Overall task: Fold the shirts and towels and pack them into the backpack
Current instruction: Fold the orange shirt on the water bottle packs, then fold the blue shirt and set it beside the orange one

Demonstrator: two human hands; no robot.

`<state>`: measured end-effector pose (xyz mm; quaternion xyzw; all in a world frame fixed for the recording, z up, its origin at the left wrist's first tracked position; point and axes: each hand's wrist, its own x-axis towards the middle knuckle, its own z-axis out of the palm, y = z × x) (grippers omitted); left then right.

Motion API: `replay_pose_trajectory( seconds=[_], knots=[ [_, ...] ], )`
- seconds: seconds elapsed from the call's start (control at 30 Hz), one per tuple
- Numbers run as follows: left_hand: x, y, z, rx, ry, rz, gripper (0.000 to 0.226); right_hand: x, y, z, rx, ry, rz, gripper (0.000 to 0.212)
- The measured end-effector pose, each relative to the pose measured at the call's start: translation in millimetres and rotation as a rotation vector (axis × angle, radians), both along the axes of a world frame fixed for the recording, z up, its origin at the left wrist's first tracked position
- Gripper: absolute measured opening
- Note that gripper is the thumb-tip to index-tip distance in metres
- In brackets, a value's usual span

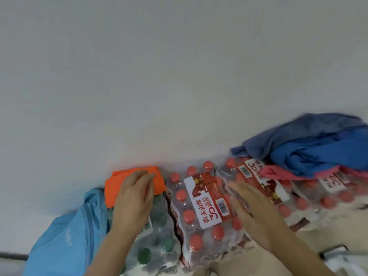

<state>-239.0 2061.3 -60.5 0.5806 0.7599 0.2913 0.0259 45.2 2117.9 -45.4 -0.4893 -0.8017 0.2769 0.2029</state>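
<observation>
A folded orange cloth (119, 182) lies on a shrink-wrapped pack of green-capped bottles (157, 236). My left hand (133, 198) rests flat on the cloth, fingers straight. My right hand (253, 206) hovers open over a pack of red-capped bottles (199, 204), holding nothing. A light blue backpack (67, 236) lies at the lower left, beside the orange cloth. At the right, a heap of unfolded clothes sits on more bottle packs: a grey-blue piece (294, 134), a bright blue piece (322, 154) and a pink piece (278, 173).
A white wall (179, 66) fills the upper half of the view, right behind the bottle packs. More red-capped packs (310, 198) extend to the right. A dark-framed object (334, 253) shows at the lower right corner.
</observation>
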Motion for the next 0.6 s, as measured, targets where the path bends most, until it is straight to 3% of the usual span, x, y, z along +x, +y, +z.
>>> replay_pose_trajectory(
  seconds=[0.17,0.4,0.6],
  knots=[
    [72,15,36,0.065,-0.11,-0.277,0.02,67,-21,25,0.015,0.129,-0.304,0.033],
    [160,45,55,0.019,-0.131,-0.586,0.027,140,-28,44,0.082,0.332,-0.644,0.027],
    [222,97,59,0.017,-0.149,-0.607,0.018,197,9,35,0.005,0.443,-0.632,0.039]
  ],
)
